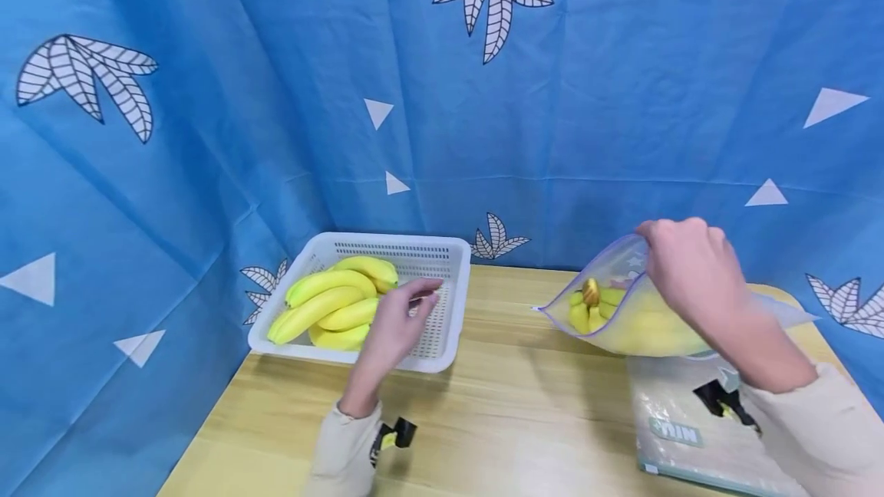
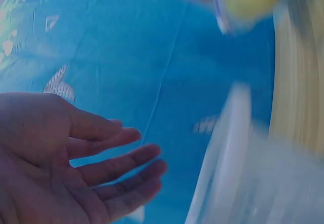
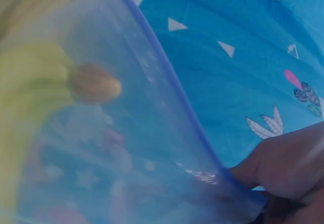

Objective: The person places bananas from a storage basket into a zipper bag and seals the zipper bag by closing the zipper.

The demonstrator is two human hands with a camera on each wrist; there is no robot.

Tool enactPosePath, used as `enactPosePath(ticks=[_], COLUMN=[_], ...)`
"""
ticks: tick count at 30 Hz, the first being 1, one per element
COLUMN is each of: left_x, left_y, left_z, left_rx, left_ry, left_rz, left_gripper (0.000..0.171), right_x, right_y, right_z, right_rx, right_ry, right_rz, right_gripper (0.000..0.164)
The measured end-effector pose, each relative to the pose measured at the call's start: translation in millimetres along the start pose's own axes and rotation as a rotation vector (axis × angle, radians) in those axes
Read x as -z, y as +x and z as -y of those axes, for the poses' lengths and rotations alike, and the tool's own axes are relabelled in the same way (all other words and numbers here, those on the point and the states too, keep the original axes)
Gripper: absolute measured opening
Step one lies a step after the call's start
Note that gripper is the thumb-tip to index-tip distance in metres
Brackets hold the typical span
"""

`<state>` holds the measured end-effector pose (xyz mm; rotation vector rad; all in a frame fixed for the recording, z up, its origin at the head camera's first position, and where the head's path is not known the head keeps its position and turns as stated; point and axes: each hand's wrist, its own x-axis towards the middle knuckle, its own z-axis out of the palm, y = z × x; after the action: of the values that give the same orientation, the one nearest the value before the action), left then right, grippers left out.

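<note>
My left hand (image 1: 395,326) is over the right part of a white plastic basket (image 1: 459,282), its fingers loosely bent and nothing between them. In the left wrist view, the same hand (image 2: 86,168) shows its bare palm. Several yellow bananas (image 1: 330,305) lie in the basket's left part. At the right, my right hand (image 1: 694,274) pinches the rim of a translucent zip bag (image 1: 638,342) and lifts that edge. Through its gaping mouth a bunch of bananas (image 1: 587,314) shows, brown stem end toward the opening. Purple zip edging (image 3: 177,89) runs up to my right fingers.
A flat printed plastic pack (image 1: 680,424) lies on the wooden table (image 1: 497,436), below the bag and under my right forearm. A blue patterned curtain (image 1: 483,136) hangs right behind the table and along its left side.
</note>
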<state>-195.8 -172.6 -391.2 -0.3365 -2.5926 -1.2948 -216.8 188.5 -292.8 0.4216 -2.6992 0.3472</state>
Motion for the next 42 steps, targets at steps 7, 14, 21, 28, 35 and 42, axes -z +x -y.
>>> enactPosePath(ticks=[7,14,21,28,35,42], left_x=[43.6,74.2,94.0,99.6,107.1,121.2], left_y=[4.1,-4.8,-7.9,-8.5,-7.7,-14.6], left_z=[29.5,52.5,58.2,66.5,74.3,82.6], left_rx=[0.114,0.151,0.195,0.212,0.179,0.267], left_ry=[0.270,0.463,0.566,0.695,0.756,0.699], left_rz=[-0.024,-0.051,-0.011,-0.001,-0.039,0.055], left_gripper=[0.031,0.033,0.042,0.053,0.059,0.083], right_x=[19,28,37,36,33,30], right_y=[4,10,13,8,4,0], right_z=[-14,-24,-31,-37,-41,-45], right_rx=[0.005,0.023,0.007,-0.016,-0.028,-0.019], right_ry=[-0.015,-0.002,0.018,0.039,0.045,0.035], right_rz=[0.083,0.132,0.149,0.168,0.189,0.173], right_gripper=[0.036,0.036,0.033,0.034,0.032,0.032])
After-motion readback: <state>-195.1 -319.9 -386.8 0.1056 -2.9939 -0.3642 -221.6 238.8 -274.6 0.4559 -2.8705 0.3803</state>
